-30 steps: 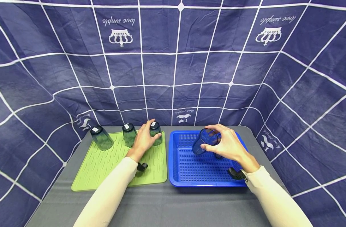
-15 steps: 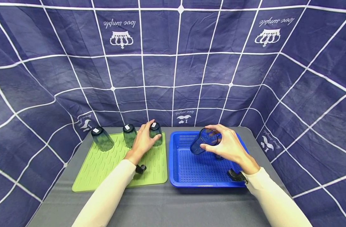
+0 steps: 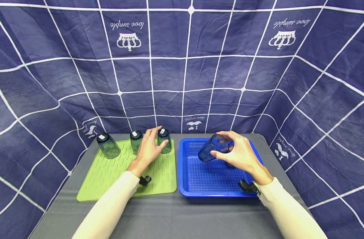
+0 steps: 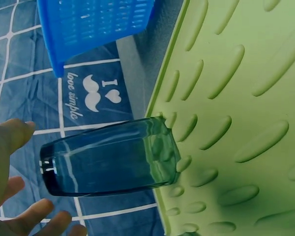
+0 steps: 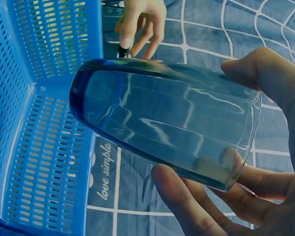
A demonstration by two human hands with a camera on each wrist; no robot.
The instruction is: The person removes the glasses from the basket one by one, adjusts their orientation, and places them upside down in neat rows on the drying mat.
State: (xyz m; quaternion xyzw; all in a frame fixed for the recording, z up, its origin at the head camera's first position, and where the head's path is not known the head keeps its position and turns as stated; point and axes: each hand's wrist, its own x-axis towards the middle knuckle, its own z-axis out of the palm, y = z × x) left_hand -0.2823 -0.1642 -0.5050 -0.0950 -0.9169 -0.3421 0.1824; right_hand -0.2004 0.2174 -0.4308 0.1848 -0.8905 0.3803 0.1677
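A blue-tinted drinking glass (image 3: 211, 149) is gripped near its rim by my right hand (image 3: 240, 149), thumb on one side and fingers on the other. It is held tilted over the blue basket (image 3: 182, 172), base pointing left. On the green mat (image 3: 122, 179), an upside-down glass (image 4: 108, 157) stands at the back right. My left hand (image 3: 147, 147) is beside that glass; in the left wrist view its spread fingers are apart from the glass. Another upturned glass (image 3: 135, 141) stands just left of this hand, partly covered by it.
A third upturned glass (image 3: 108, 146) stands at the mat's back left corner. Inside the basket, part of another glass (image 3: 229, 165) shows below my right hand. A dark blue checked cloth (image 3: 170, 73) rises behind the grey table (image 3: 182, 215).
The glass in my right hand has tilted further, its base swinging up and left. My left hand has drawn slightly left, off the back right glass.
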